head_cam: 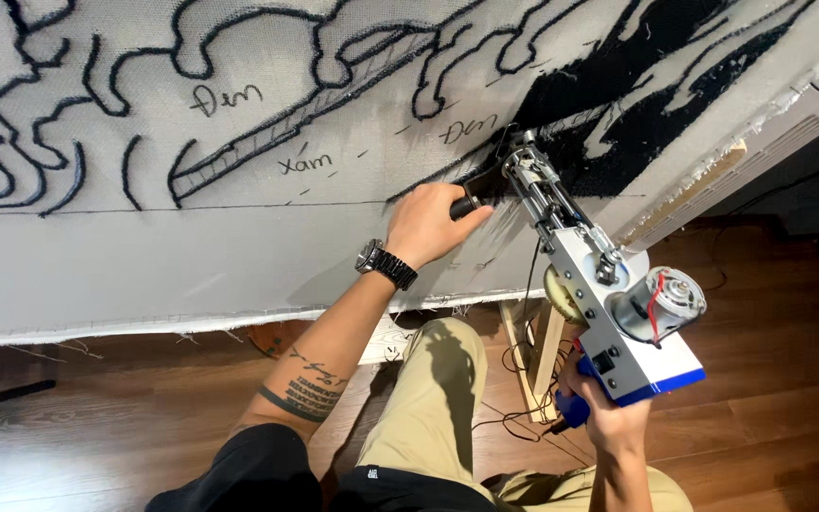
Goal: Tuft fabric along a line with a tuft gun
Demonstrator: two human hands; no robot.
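Observation:
A white and blue tufting gun [609, 303] with an exposed motor presses its needle tip against a stretched white backing cloth [239, 256]. The cloth bears black outlined shapes and a patch filled with black yarn [618, 104] at the upper right. My left hand [433, 223], with a black wristwatch on the wrist, grips the gun's black front handle. Low down, my right hand [609, 417] holds the blue rear grip under the gun's body. Black yarn runs into the needle end.
The cloth hangs on a wooden frame [533, 360] whose legs stand on a dark wooden floor [770, 417]. A thin black cable [514, 417] trails on the floor by the frame. My knee in khaki trousers [438, 398] is below the gun.

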